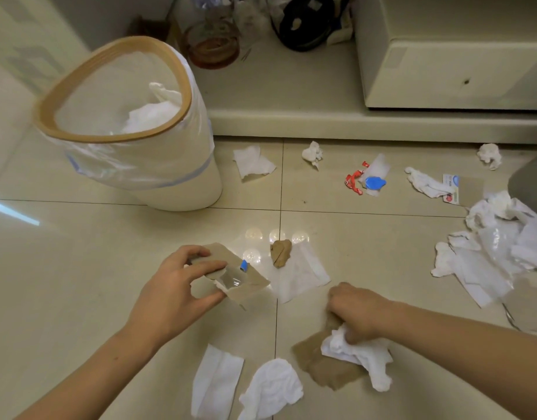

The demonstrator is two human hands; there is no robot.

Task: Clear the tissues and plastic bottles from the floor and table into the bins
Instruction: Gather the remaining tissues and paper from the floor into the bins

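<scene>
My left hand (pixel 176 286) grips a bundle of brown tissue (pixel 246 283) and a crushed clear plastic bottle with a blue cap (pixel 235 275), held just above the floor. My right hand (pixel 356 310) reaches down and pinches a crumpled white tissue (pixel 358 354) lying on a brown tissue (pixel 324 365). A white bin (pixel 176 183) with a tan rim and clear liner stands at the upper left, with white tissues inside. Several more white tissues lie on the tiles, such as a flat one (pixel 297 274) and another (pixel 252 163).
A flattened bottle with a blue cap and red label (pixel 371 180) lies on the floor at the right. A heap of white tissues and plastic (pixel 488 250) sits at the far right. A low platform (pixel 321 116) with a cabinet (pixel 443 71) runs along the back.
</scene>
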